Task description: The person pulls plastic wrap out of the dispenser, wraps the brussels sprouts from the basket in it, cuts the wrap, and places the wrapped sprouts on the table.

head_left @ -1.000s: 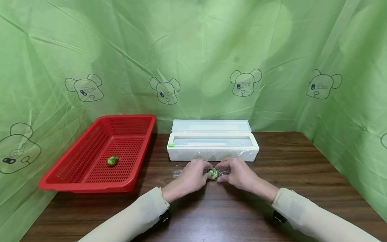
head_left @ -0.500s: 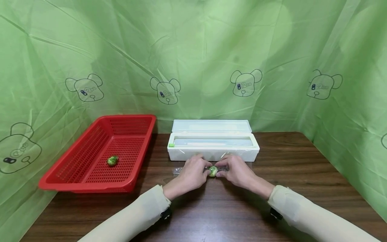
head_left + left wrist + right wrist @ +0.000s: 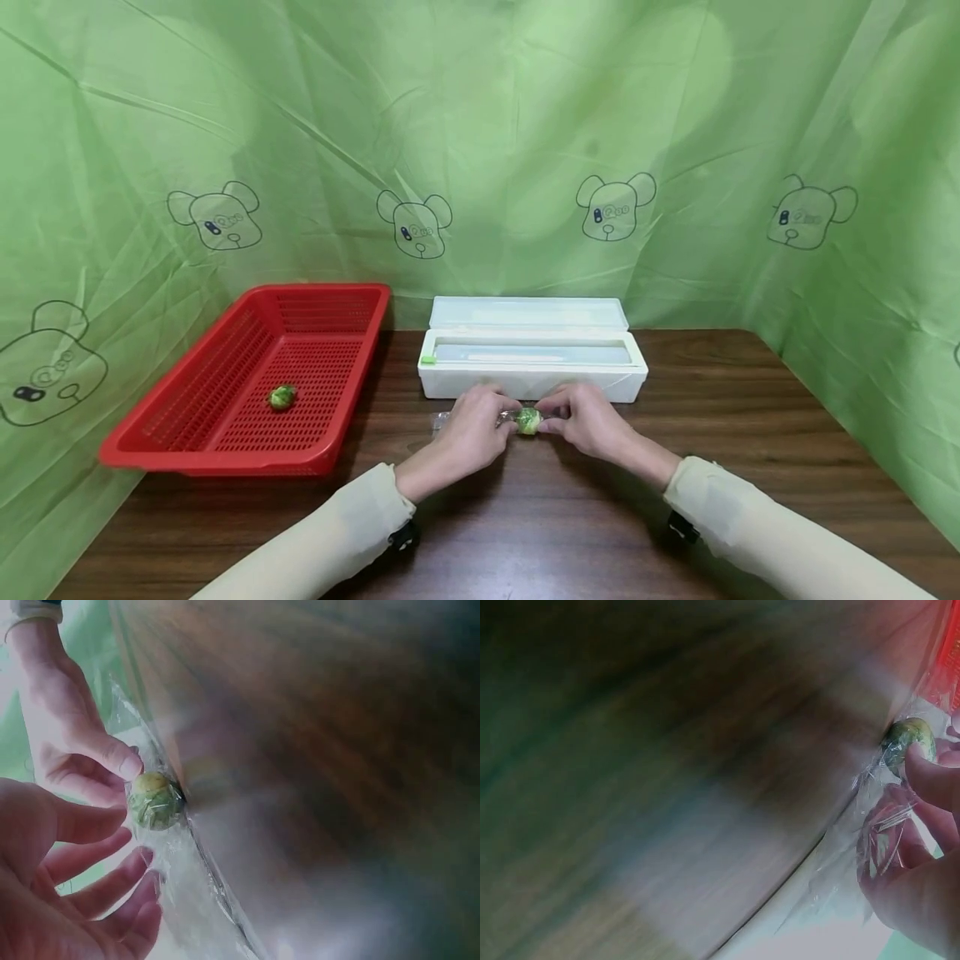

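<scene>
A Brussels sprout [image 3: 528, 421], wrapped in cling film [image 3: 196, 881], lies between both hands just in front of a white cling film dispenser [image 3: 450, 383]. My right hand [image 3: 588, 421] holds the sprout's right side between thumb and fingers, with film across its fingers in the right wrist view. My left hand [image 3: 472, 431] is at the sprout's left; its thumb and fingers stand loosely apart beside the film in the left wrist view. Film sticks out to the left of that hand. A second Brussels sprout [image 3: 282, 397] sits in the red basket [image 3: 300, 458].
The dispenser's lid [image 3: 528, 313] stands raised at the back, and a green slider [image 3: 428, 360] sits at its left end. Green cloth [image 3: 517, 167] printed with bear heads surrounds the dark wooden table [image 3: 525, 533] at the back and sides.
Both hands have shifted slightly away from me with the wrapped sprout. The left hand has since drawn a little to the left of it. The basket and dispenser stay put.
</scene>
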`<state>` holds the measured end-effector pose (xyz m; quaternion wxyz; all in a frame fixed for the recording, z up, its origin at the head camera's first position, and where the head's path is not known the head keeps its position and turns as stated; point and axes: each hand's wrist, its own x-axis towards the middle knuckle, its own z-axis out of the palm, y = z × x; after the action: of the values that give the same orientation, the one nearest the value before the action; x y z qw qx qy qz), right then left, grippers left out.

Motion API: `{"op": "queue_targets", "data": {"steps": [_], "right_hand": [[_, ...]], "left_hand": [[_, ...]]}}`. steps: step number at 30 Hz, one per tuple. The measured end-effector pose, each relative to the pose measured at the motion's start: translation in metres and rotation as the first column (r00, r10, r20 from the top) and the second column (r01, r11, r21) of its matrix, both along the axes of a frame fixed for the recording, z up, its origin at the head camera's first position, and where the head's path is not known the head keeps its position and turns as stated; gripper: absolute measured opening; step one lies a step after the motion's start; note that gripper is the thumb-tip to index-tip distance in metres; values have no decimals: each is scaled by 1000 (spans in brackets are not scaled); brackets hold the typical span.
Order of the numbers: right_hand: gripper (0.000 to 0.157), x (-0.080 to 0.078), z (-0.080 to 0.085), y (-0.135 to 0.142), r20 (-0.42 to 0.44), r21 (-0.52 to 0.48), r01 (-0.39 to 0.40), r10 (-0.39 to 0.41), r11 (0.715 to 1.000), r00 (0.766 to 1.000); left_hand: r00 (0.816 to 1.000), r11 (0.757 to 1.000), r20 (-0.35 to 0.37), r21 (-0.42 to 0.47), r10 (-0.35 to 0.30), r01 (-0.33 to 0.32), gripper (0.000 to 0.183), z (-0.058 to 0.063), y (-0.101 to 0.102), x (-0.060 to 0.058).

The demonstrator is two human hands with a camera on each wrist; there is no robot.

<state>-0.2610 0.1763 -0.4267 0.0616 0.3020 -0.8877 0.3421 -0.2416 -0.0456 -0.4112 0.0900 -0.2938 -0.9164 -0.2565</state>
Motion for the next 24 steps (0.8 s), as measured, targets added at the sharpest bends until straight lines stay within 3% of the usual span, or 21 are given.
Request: {"op": "queue_targets", "data": {"steps": [13, 24], "right_hand": [[22, -3, -1, 1, 92, -15, 20, -19, 1000, 996], [24, -5, 1, -1, 147, -32, 58, -52, 998, 988]], "left_hand": [[995, 1000, 104, -29, 8, -5, 26, 0, 4, -11], [982, 1000, 187, 18, -4, 1, 27, 4, 6, -15]]}}
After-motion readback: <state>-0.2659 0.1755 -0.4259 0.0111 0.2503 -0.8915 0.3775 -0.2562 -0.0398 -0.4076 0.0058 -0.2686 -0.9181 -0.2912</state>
